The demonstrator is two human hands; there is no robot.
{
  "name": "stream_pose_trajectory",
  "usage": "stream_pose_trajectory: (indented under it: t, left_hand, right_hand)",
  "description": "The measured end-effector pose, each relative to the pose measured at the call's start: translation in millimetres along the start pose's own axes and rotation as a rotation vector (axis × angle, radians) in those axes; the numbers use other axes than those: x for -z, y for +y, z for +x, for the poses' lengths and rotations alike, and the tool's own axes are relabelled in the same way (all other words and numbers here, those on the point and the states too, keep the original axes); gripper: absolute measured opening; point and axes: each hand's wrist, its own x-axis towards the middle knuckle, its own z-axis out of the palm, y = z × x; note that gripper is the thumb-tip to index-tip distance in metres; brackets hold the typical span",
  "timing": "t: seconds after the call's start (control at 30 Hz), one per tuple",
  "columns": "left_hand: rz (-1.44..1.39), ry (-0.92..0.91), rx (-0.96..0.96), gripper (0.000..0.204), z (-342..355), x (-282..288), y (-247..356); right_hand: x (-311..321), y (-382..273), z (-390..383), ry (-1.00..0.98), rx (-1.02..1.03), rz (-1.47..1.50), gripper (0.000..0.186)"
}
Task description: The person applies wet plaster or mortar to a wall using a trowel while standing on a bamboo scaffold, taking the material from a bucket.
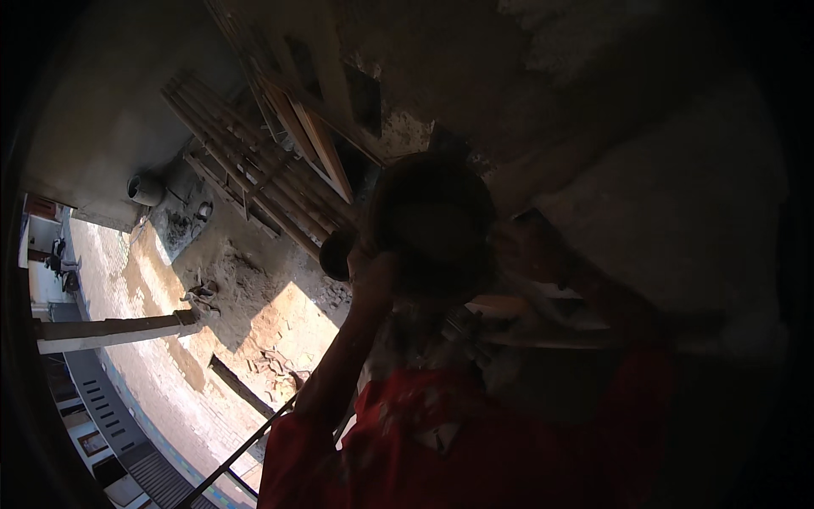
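Note:
In front of my chest is a round, dark bucket [434,182], seen from above in deep shadow. Something slightly paler lies inside it, too dim to identify. My left hand [373,273] is closed on the bucket's near-left edge. At the right side of the bucket is my right hand [532,248], its fingers bent; a small dark shape shows at its top, and what it holds is lost in the gloom. A smaller round dark object [337,255] appears just left of my left hand.
Long poles [254,165] and wooden boards [318,140] lean at the upper left. A round pot [145,189] stands by the wall. Rubble [275,369] lies on the sunlit ground far below, beside a concrete beam [119,331]. A rough wall [661,195] fills the right.

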Motion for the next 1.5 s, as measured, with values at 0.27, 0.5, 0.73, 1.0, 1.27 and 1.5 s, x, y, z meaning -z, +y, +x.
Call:
stream_pose_trajectory:
  t: [0.27,0.5,0.73,1.0,1.27,1.5]
  left_hand:
    - [-0.022,0.103,-0.010,0.054,-1.6,19.0,-5.8]
    - [0.019,-0.008,-0.062,0.060,9.8,7.6,-26.7]
    - [0.034,0.022,-0.135,0.060,-2.2,9.7,-8.8]
    - [0.033,-0.131,-0.151,0.061,13.4,-26.4,-7.5]
    - [0.107,-0.014,-0.069,0.057,8.2,-31.2,5.9]
    - [0.056,0.072,0.054,0.049,1.2,-35.5,33.4]
  right_hand:
    - [103.1,-32.7,5.7,0.036,-0.087,0.202,0.046]
    - [218.8,117.1,-50.3,0.540,0.132,-1.163,0.053]
    - [178.2,1.3,-0.1,0.382,-0.183,-0.349,0.043]
    - [46.2,5.9,-9.7,-0.006,-0.217,-0.702,0.027]
    - [-31.1,27.7,9.1,-0.221,-0.038,-0.337,0.024]
    - [12.1,21.3,-5.8,0.061,0.069,-0.060,0.035]
